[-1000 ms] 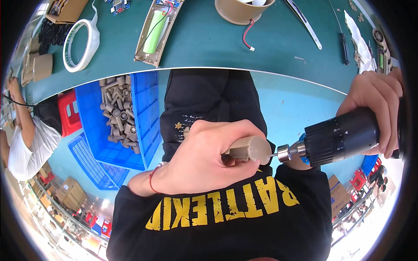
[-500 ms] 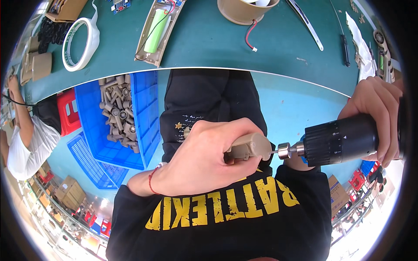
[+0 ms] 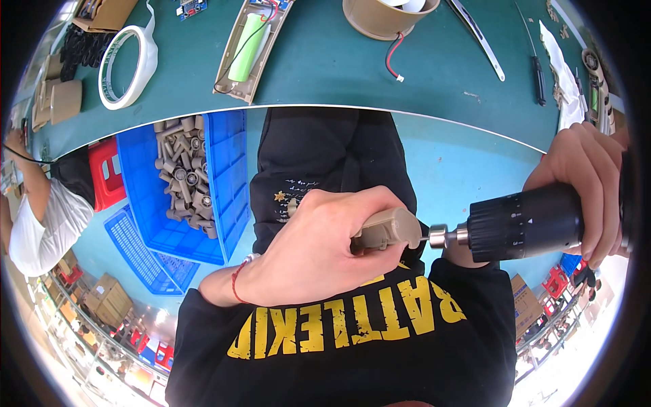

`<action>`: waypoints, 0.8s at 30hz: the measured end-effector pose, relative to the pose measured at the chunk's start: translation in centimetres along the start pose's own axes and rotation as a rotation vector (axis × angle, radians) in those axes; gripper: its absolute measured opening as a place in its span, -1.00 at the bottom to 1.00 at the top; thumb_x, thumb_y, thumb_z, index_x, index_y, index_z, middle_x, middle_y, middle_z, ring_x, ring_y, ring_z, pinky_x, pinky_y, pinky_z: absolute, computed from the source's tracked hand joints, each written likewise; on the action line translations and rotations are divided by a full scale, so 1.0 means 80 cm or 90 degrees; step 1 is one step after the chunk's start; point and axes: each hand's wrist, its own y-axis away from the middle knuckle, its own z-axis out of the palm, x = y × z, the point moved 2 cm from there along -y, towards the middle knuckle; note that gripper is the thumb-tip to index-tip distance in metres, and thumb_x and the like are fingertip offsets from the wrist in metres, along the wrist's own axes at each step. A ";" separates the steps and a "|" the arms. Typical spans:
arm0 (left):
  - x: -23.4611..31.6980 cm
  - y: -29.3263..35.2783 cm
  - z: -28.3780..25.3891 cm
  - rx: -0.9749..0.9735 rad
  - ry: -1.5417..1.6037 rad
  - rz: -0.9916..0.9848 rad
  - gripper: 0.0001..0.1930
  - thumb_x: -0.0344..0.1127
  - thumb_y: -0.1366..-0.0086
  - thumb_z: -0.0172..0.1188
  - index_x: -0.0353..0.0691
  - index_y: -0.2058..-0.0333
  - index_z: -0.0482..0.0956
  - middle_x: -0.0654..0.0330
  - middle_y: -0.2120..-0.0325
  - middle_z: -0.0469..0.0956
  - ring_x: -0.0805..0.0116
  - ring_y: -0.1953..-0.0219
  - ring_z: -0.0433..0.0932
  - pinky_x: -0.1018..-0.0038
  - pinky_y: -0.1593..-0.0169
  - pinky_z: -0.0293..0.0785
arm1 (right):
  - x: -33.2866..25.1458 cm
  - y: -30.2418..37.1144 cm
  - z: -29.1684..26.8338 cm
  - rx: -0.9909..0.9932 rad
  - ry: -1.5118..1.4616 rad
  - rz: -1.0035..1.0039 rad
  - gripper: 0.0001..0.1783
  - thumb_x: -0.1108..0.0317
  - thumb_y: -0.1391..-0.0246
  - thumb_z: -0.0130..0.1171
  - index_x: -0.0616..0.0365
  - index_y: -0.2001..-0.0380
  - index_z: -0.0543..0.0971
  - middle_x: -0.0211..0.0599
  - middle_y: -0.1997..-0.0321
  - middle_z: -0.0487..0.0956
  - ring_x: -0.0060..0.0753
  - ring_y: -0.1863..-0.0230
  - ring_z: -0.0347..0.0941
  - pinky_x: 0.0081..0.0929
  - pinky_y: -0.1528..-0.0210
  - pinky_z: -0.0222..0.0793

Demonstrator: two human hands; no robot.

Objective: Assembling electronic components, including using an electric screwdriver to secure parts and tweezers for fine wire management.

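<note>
The drill [image 3: 525, 222] sits slightly nearer the brown part [image 3: 390, 230] than half a second ago. Its bit [image 3: 425, 238] runs up to the part's end, the tip hard to make out; the drill's back is lost in darkness. Left of the drill, the left hand [image 3: 325, 234] curls snugly round the part; the right hand [image 3: 584, 180] grips the drill, fingers bent downward.

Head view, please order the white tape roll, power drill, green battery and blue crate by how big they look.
1. Blue crate
2. Power drill
3. White tape roll
4. Green battery
</note>
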 end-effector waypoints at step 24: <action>-0.001 0.005 -0.004 -0.015 -0.086 0.003 -0.82 -0.51 0.04 0.27 -0.26 0.39 0.55 0.26 0.58 0.57 0.51 0.55 0.56 0.67 0.46 0.40 | 0.025 0.030 0.013 0.114 0.009 -0.248 -0.74 0.51 0.16 0.26 0.17 0.34 0.45 -0.35 0.55 0.58 -0.50 0.54 0.53 -0.68 0.40 0.49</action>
